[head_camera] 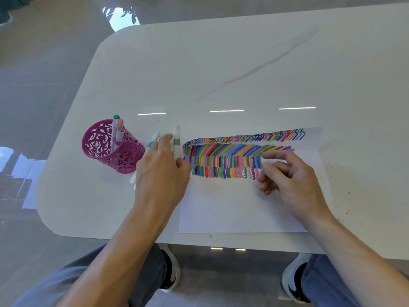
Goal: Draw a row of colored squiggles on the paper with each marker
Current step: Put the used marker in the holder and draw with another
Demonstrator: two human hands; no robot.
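Note:
A white paper (223, 207) lies on the table with several rows of coloured strokes (232, 156) across its top; the lowest row ends in a few squiggles (251, 172). Left of the paper lie loose white markers, one with a grey-green band (176, 141) and one with a blue band (152, 140). My left hand (162, 167) rests on these markers with fingers stretched out, thumb at the grey-green marker's near end. My right hand (287, 173) hovers over the paper's right part, index finger extended leftward, other fingers loosely curled, holding nothing.
A pink perforated cup (106, 151) with three markers stands left of my left hand. Another marker end (132, 180) pokes out under my left wrist. Small ink specks (347, 211) dot the white marble table (221, 74) at the right. My knees and shoes show below the table edge.

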